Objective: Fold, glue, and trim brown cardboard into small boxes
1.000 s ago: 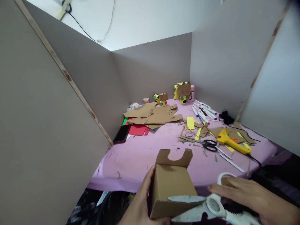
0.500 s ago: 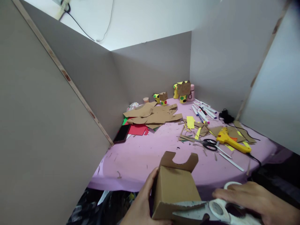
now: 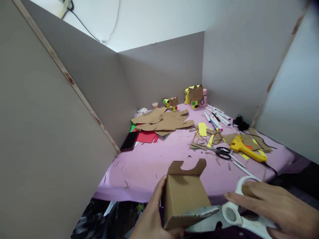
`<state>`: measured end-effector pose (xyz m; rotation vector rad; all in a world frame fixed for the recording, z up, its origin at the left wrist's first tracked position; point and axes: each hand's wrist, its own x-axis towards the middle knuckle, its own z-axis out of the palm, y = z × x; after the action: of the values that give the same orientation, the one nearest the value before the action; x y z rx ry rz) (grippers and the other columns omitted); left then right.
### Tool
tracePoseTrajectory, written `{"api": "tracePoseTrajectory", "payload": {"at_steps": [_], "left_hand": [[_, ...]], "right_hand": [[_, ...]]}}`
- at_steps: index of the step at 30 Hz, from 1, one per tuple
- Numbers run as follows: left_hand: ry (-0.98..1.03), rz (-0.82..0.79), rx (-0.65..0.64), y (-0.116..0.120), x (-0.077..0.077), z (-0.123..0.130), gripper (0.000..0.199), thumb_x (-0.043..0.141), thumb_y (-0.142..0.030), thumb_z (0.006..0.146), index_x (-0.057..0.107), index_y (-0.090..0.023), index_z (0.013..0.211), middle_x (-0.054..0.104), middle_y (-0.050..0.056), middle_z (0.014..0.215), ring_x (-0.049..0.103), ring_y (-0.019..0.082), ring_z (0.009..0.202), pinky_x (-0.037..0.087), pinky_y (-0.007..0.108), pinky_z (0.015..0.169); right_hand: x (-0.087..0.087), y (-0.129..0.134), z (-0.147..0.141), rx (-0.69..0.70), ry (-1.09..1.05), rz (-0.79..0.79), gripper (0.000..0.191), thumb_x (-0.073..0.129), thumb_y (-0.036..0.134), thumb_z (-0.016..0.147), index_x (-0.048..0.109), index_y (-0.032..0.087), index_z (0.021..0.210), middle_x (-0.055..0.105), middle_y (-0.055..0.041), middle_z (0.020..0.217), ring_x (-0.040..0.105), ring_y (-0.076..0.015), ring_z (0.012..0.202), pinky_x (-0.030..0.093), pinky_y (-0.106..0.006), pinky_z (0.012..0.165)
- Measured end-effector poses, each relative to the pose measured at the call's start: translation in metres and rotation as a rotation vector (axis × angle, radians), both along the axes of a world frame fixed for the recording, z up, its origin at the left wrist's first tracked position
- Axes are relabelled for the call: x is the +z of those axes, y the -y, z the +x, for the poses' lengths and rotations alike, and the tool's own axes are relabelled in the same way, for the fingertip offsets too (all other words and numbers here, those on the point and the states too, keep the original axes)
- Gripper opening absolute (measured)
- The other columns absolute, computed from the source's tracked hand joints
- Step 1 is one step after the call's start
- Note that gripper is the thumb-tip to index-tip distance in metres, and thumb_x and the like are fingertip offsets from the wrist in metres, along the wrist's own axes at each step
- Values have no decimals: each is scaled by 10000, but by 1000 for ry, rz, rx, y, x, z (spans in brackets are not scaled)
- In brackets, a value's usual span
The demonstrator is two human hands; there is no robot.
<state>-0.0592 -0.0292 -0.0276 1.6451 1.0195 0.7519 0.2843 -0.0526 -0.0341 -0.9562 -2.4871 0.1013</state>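
A small brown cardboard box [image 3: 186,194] with a notched flap standing up at its far end is at the bottom centre. My left hand [image 3: 153,212] is wrapped round its left side and near edge. In my right hand [image 3: 279,202] are large scissors with white handles [image 3: 231,212]; the fingers pass through the handle loops. The scissor blades are parted at the box's near edge, one over the top face and the other lower. Part of the lower blade is near my left fingertips.
On the pink-covered table [image 3: 147,169] lie flat cardboard pieces [image 3: 169,121], red paper [image 3: 146,136], a phone [image 3: 129,141], black-handled scissors [image 3: 223,152], a yellow glue gun [image 3: 246,149], several markers [image 3: 214,119] and scraps. Yellow spotted figures [image 3: 194,99] stand behind. Grey panels [image 3: 161,69] surround the table.
The scissor handles have spread wider, with the upper loop raised, and the blades have opened further. The box has shifted slightly left and up with my left hand.
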Motion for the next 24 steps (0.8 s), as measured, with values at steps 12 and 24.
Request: {"api": "tracePoseTrajectory", "payload": {"at_steps": [12, 24], "left_hand": [[26, 103, -130, 0, -15, 6, 1061, 819, -246, 660, 175, -313, 1500, 228, 129, 1595, 230, 398, 1445, 159, 595, 1174], [123, 76, -142, -3, -36, 3, 1035, 803, -401, 688, 182, -295, 1509, 182, 127, 1613, 180, 384, 1462, 102, 585, 1178]], "right_hand": [[5, 1, -8, 15, 19, -180, 931, 567, 65, 526, 444, 329, 1410, 665, -48, 1101, 668, -277, 986, 552, -345, 824], [-1, 4, -5, 0, 55, -187, 951, 533, 47, 512, 442, 348, 1409, 682, -40, 1052, 692, -255, 908, 557, -342, 770]]}}
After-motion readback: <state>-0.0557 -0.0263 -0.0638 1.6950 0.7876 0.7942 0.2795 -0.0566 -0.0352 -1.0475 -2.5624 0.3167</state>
